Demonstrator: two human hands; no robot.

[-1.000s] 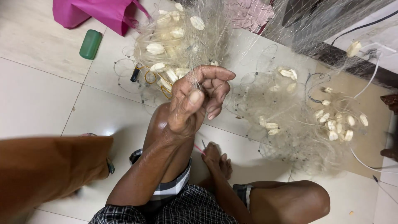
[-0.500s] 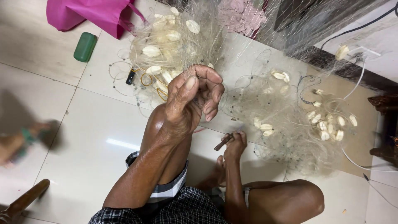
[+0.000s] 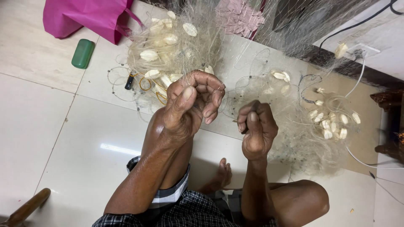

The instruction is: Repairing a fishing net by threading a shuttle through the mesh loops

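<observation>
A seated person works a fine, pale net (image 3: 269, 96) heaped on the tiled floor (image 3: 63, 138), the left hand (image 3: 191, 105) raised with its fingers (image 3: 212, 101) curled around gathered strands and the right hand (image 3: 256, 130) clenched on what looks like a small tool, too hidden to identify. The mesh looks light, limp and quick to snag, its white floats (image 3: 162, 54) bunched toward the floor's far edge near a pink bag (image 3: 84, 17) and a green case (image 3: 83, 53). It is likely best taken by bunched strands or the thicker cord carrying the floats, not by single threads.
</observation>
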